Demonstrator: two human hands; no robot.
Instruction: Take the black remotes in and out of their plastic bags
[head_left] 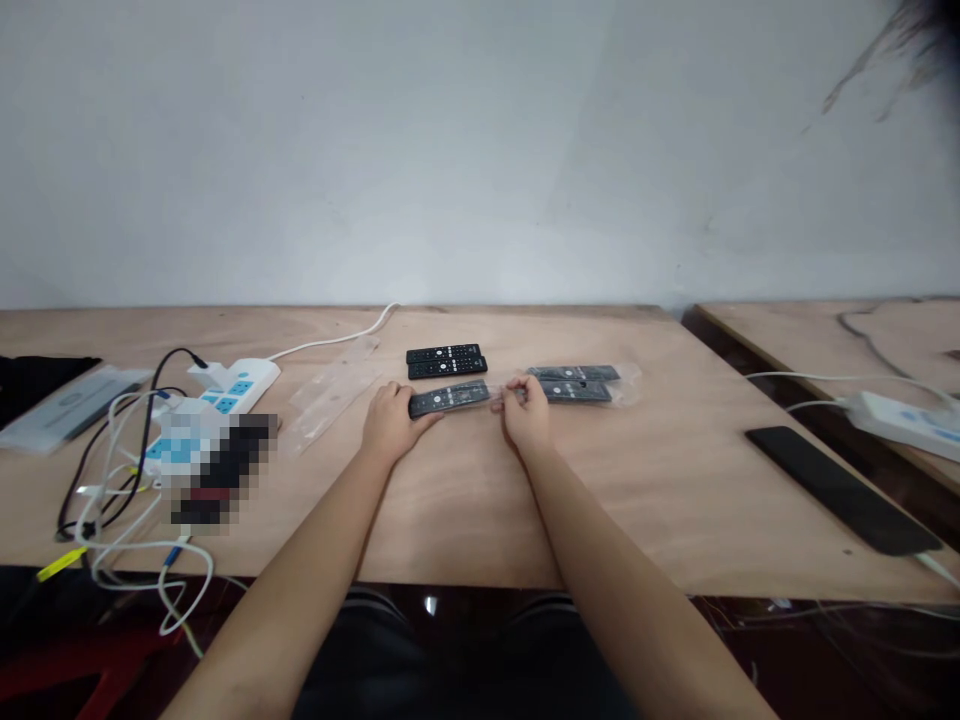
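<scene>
My left hand is closed on the left end of a black remote control, which lies in a clear plastic sleeve. At the sleeve's other end, my right hand pinches the loose plastic. Just behind, two bare black remote controls lie side by side on the wooden table. Right of my right hand rest two more remotes in clear sleeves, close together. Empty clear sleeves lie flat to the left of my left hand.
A white power strip with tangled cables and a blurred-out dark object occupies the left. A bagged item lies at far left. A black phone with a cable lies at right, near a gap before another table bearing another power strip.
</scene>
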